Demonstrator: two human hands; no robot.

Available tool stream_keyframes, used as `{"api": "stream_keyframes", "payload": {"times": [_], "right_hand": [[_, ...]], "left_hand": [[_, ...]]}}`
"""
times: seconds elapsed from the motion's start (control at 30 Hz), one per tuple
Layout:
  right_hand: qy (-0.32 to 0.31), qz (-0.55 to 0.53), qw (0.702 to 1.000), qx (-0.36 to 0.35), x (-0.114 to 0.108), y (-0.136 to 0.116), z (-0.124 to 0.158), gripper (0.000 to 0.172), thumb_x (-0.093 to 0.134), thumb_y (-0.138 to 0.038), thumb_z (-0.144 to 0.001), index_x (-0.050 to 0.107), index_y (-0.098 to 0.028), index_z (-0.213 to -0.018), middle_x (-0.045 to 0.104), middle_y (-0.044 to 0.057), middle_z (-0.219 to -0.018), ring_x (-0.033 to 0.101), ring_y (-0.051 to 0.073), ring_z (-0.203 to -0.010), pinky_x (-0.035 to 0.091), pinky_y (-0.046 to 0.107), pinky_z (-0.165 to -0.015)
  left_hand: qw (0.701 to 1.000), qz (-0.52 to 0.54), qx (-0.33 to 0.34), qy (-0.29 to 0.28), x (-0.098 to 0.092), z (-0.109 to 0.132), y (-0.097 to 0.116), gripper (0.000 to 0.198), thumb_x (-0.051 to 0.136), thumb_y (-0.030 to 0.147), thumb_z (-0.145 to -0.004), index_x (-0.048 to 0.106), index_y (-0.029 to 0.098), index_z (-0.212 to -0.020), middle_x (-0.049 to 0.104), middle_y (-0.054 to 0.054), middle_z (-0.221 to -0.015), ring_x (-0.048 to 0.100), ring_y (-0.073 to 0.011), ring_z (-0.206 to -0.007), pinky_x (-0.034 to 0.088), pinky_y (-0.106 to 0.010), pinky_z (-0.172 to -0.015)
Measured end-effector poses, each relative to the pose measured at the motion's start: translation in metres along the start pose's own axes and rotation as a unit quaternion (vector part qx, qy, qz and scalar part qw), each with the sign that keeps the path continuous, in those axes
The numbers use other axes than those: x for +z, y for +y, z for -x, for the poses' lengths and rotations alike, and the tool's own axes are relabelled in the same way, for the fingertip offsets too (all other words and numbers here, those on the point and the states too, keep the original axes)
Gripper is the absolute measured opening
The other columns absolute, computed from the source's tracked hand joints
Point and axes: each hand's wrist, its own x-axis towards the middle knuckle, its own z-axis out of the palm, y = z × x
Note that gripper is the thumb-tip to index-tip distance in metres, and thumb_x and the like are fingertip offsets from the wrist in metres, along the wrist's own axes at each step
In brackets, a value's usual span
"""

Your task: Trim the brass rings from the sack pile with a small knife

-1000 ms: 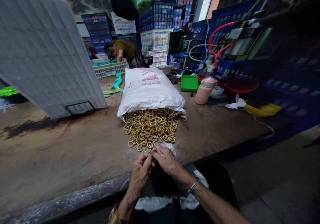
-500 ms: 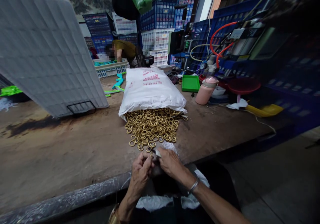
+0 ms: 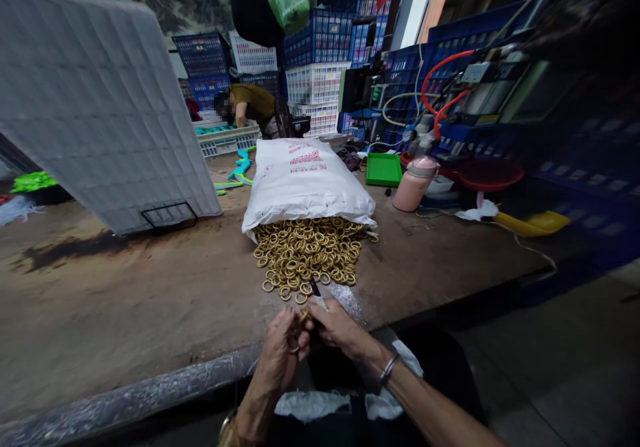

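In front of the ring pile, my left hand point(image 3: 279, 348) is closed with a gold-coloured ring point(image 3: 305, 315) pinched at its fingertips. A second ring point(image 3: 294, 350) shows lower, against its fingers. Close beside it, my right hand point(image 3: 342, 329) grips a small knife point(image 3: 319, 298) with a dark blade and a pale handle, the blade pointing up towards the pile. Right fingertips meet the pinched ring; exact contact is partly hidden. Many loose gold rings point(image 3: 307, 250) spill from the mouth of a white sack point(image 3: 310, 190) with red print.
A pale ribbed panel point(image 3: 107, 107) stands at the left on the brown table point(image 3: 150, 314). On the right are a green tray point(image 3: 383, 170), a pink bottle point(image 3: 414, 186) and a yellow scoop point(image 3: 535, 223). Farther back, a person point(image 3: 257, 104) bends over a crate point(image 3: 227, 144).
The knife has turned from pointing left to pointing up, away from the left hand. My left hand has rolled, showing a second ring at its fingers. The view has shifted slightly.
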Motion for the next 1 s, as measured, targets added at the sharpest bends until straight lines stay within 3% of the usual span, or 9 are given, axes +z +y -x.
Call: {"api": "stream_keyframes", "payload": {"times": [0.13, 0.33, 0.43, 0.53, 0.7, 0.8, 1.0], "right_hand": [[0.037, 0.070, 0.995, -0.055, 0.000, -0.003, -0.001, 0.019, 0.043, -0.028, -0.078, 0.056, -0.016, -0.072, 0.054, -0.002, -0.062, 0.048, 0.009, -0.056, 0.036, 0.019, -0.052], [0.111, 0.170, 0.973, -0.108, -0.002, -0.004, -0.002, 0.018, 0.044, -0.026, -0.079, 0.054, -0.017, -0.068, 0.049, -0.003, -0.059, 0.043, 0.010, -0.058, 0.035, 0.021, -0.056], [0.099, 0.174, 0.972, -0.126, -0.002, -0.007, -0.001, 0.020, 0.042, -0.028, -0.081, 0.052, -0.018, -0.067, 0.049, -0.003, -0.059, 0.042, 0.010, -0.057, 0.035, 0.021, -0.056], [0.079, 0.164, 0.974, -0.138, -0.001, -0.013, 0.000, 0.019, 0.043, -0.029, -0.081, 0.051, -0.018, -0.067, 0.049, -0.003, -0.060, 0.043, 0.010, -0.058, 0.035, 0.020, -0.057], [0.108, 0.111, 0.983, -0.095, 0.000, -0.015, -0.001, 0.015, 0.044, -0.026, -0.078, 0.050, -0.018, -0.067, 0.047, -0.004, -0.059, 0.043, 0.009, -0.057, 0.035, 0.020, -0.054], [0.095, 0.096, 0.988, -0.076, 0.001, -0.013, 0.002, 0.017, 0.043, -0.029, -0.079, 0.050, -0.018, -0.068, 0.047, -0.004, -0.058, 0.043, 0.009, -0.054, 0.035, 0.020, -0.053], [0.078, 0.151, 0.981, -0.090, 0.005, -0.011, 0.005, 0.021, 0.040, -0.031, -0.083, 0.048, -0.019, -0.068, 0.049, -0.003, -0.058, 0.043, 0.010, -0.054, 0.034, 0.021, -0.053]], "left_hand": [[1.000, -0.011, -0.012, 0.024, -0.004, 0.000, -0.003, 0.033, 0.063, 0.044, -0.068, 0.050, 0.015, -0.073, 0.054, 0.003, -0.057, 0.038, -0.0030, -0.038, 0.024, -0.015, -0.035], [0.998, -0.028, 0.008, 0.061, -0.006, 0.001, -0.005, 0.035, 0.070, 0.040, -0.062, 0.047, 0.017, -0.074, 0.052, 0.005, -0.057, 0.040, -0.0031, -0.040, 0.025, -0.014, -0.035], [0.998, -0.049, 0.015, 0.041, -0.004, 0.002, -0.004, 0.034, 0.069, 0.040, -0.063, 0.050, 0.016, -0.078, 0.050, 0.005, -0.058, 0.040, -0.0034, -0.041, 0.027, -0.014, -0.035], [0.998, -0.061, 0.003, 0.022, -0.004, 0.002, -0.006, 0.033, 0.068, 0.042, -0.063, 0.049, 0.015, -0.068, 0.047, 0.006, -0.055, 0.037, -0.0029, -0.039, 0.026, -0.014, -0.034], [0.996, -0.041, 0.043, 0.066, -0.001, 0.000, -0.006, 0.034, 0.070, 0.041, -0.061, 0.050, 0.016, -0.070, 0.048, 0.006, -0.055, 0.038, -0.0032, -0.040, 0.029, -0.015, -0.035], [0.993, -0.022, 0.066, 0.094, -0.001, -0.002, -0.006, 0.035, 0.071, 0.041, -0.060, 0.050, 0.016, -0.073, 0.050, 0.005, -0.057, 0.040, -0.0036, -0.041, 0.030, -0.014, -0.036], [0.988, -0.107, 0.076, 0.082, -0.007, -0.007, -0.015, 0.032, 0.061, 0.045, -0.070, 0.051, 0.016, -0.080, 0.048, 0.007, -0.047, 0.037, -0.0040, -0.036, 0.028, -0.015, -0.035]]}}
